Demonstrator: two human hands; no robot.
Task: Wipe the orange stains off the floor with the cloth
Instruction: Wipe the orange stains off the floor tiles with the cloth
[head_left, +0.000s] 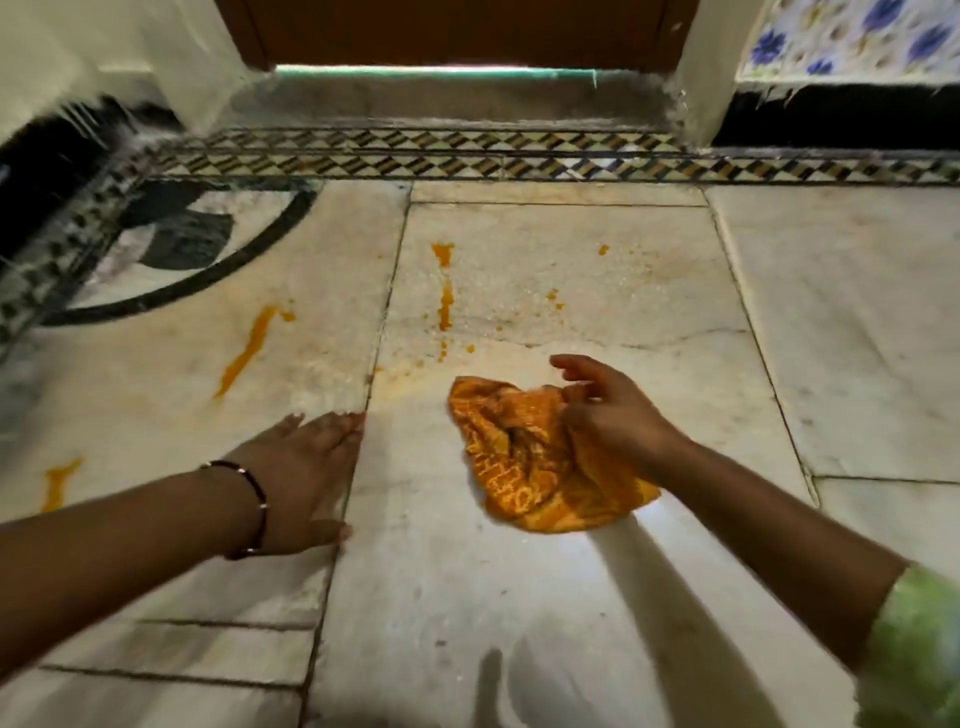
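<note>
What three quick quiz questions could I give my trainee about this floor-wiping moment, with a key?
1. True or false: the left hand lies flat on the marble floor, away from the cloth.
2. Which hand holds the orange cloth? A) left B) right C) both
3. Fill in: the long orange streak lies ______ the cloth, toward the patterned border.

Key:
1. True; its fingers are straight and apart from the cloth.
2. B; the right hand grips the cloth's right side.
3. Beyond; that streak, a slanted streak to the left and a stain beside the left forearm remain unwiped.
</note>
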